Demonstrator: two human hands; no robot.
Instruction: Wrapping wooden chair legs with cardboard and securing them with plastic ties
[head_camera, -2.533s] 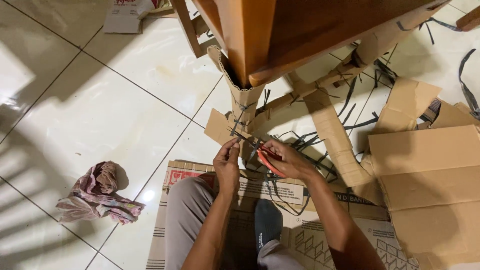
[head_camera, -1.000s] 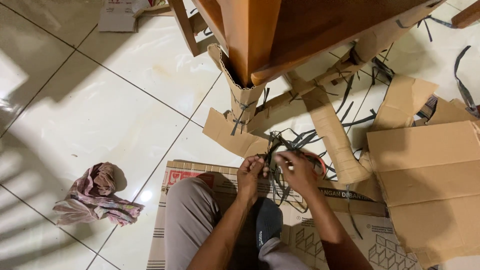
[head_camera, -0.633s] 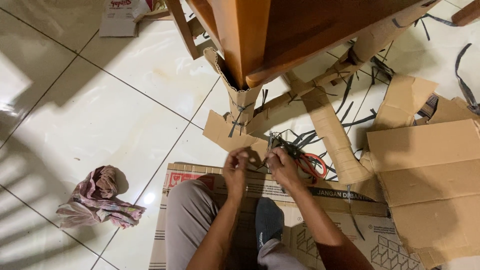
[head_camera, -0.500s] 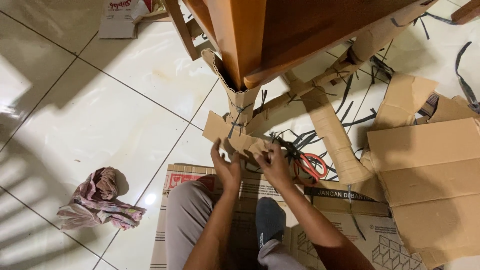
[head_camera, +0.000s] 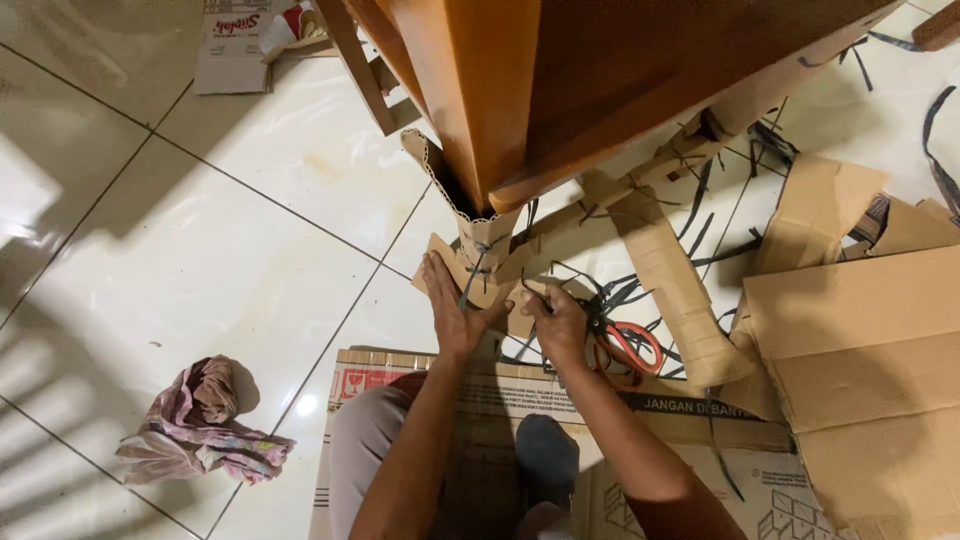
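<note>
— What are the hands doing?
— The left hand (head_camera: 452, 305), fingers pressed together, is lying flat on the cardboard flap (head_camera: 480, 285). The right hand (head_camera: 560, 318) is pinching a black strap (head_camera: 530, 290).
— Scissors?
— Red scissors (head_camera: 625, 350) are lying at three o'clock.

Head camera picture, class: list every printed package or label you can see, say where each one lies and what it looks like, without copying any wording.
Flattened carton: on the floor under the person's legs; brown cardboard with a dark printed band, line drawings and a red handling mark at its left corner.
Small printed pack: top left on the white tiles; pale flat rectangle with red lettering.
Plain cardboard sheets: at right; brown, no print visible.
</note>
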